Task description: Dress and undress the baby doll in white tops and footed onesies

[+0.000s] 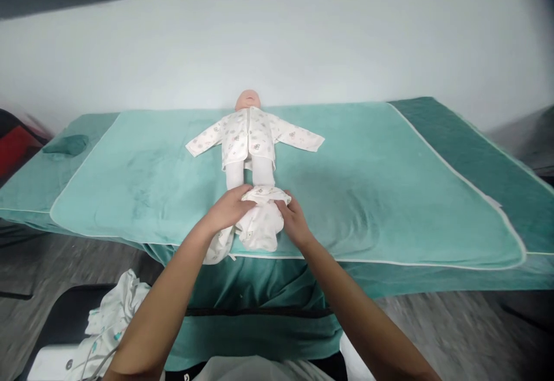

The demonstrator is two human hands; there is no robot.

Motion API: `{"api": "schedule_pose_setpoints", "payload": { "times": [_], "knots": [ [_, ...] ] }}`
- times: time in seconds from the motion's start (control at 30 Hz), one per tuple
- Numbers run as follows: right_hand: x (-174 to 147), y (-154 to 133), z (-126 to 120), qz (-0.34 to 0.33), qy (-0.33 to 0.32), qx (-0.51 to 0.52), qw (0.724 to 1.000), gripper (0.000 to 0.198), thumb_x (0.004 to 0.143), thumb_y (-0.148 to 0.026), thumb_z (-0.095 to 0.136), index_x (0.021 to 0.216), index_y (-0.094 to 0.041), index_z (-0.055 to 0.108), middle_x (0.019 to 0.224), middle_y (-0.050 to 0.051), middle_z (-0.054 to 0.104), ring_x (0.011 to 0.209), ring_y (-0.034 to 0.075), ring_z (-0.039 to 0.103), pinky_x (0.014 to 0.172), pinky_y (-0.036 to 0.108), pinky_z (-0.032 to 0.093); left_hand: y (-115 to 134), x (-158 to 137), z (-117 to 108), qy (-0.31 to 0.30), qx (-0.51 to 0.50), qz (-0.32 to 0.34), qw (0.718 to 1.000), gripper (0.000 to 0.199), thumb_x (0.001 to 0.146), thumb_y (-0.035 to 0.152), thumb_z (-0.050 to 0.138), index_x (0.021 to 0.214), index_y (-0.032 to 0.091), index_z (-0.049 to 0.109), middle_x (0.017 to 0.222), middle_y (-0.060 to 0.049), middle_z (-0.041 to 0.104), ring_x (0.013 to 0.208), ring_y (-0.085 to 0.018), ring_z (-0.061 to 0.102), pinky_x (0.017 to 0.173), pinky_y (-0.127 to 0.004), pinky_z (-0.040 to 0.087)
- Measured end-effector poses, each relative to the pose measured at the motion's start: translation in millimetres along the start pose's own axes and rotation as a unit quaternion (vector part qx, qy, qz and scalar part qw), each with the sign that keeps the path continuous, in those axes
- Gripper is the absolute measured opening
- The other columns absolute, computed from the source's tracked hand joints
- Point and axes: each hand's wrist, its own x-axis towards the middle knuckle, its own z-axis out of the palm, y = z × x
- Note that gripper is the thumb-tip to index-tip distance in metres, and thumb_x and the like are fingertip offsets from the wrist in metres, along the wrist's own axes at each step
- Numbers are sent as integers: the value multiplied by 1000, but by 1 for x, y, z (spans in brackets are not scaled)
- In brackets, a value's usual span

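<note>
A baby doll (248, 99) lies on its back on a green-covered bed, its head toward the wall. It wears a white printed baby jacket (237, 138) with both sleeves spread out sideways. Around the lower legs of the doll are white printed baby pants (262, 228), bunched up near the bed's front edge. My left hand (231, 205) grips the waistband on its left side, thumb on top. On the other side, my right hand (294, 216) pinches the same waistband. The doll's feet are hidden inside or behind the cloth.
The bed's teal cover (389, 208) stretches to both sides, with a small dark green cushion (66, 145) at the far left. At lower left, a black chair (64, 312) bears crumpled printed cloth (119, 306) and a white device (52, 362) with a cable.
</note>
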Motion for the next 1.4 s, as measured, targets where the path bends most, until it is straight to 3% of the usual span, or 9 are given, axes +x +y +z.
{"api": "schedule_pose_setpoints", "payload": {
  "times": [0.13,0.27,0.43,0.57,0.67,0.8,0.97,1.27,1.4],
  "knots": [
    [30,2,2,-38,33,-13,999,35,92,-59,56,92,-24,54,86,2,64,83,22,59,79,37,48,3,17,-11,-26,-89,-11,996,32,85,33,66,113,19,71,120,-6,75,113,-28,68,94,-35,51],
    [62,2,11,-55,54,-31,997,32,92,-57,59,94,-25,53,90,3,65,86,24,59,83,39,47,2,46,-16,50,-120,-4,992,32,82,28,66,111,17,73,112,-7,77,108,-28,69,90,-35,52],
    [86,3,19,-58,69,-41,995,35,90,-59,61,93,-25,54,87,3,64,84,25,59,83,40,46,-2,85,-17,168,74,26,983,24,87,19,54,105,20,71,108,-8,77,107,-27,69,95,-36,50],
    [94,7,19,-42,84,-18,995,39,90,-63,59,93,-24,55,89,4,67,86,25,60,83,40,47,1,98,-14,199,305,1,931,38,92,14,44,122,25,65,104,-9,77,98,-29,70,81,-36,48],
    [94,12,13,-21,99,6,995,40,91,-62,59,94,-23,58,93,5,69,92,25,63,84,39,49,2,96,-8,198,380,34,903,41,94,13,40,126,25,63,112,-10,76,97,-29,71,77,-36,46],
    [91,15,5,15,82,126,989,38,90,-59,66,97,-22,63,96,4,73,92,23,68,83,37,54,0,87,1,191,363,59,910,39,99,20,41,131,25,62,122,-9,76,108,-31,71,80,-37,48],
    [89,9,4,58,57,291,953,41,83,-57,76,102,-22,69,102,6,78,97,25,73,88,40,58,4,91,9,193,334,64,921,40,96,17,44,131,26,63,121,-6,77,112,-28,71,85,-35,50],
    [87,14,4,46,57,235,969,43,87,-57,72,113,-23,68,100,2,75,93,21,69,84,34,57,13,131,-2,212,331,69,917,34,100,25,45,128,28,64,120,-7,77,113,-30,70,88,-37,49],
    [87,20,4,34,63,184,980,39,90,-57,68,108,-23,63,98,2,72,89,20,66,81,34,55,10,135,-1,239,238,83,938,30,96,25,51,120,25,68,120,-7,76,115,-29,68,96,-38,48]
  ]
}}
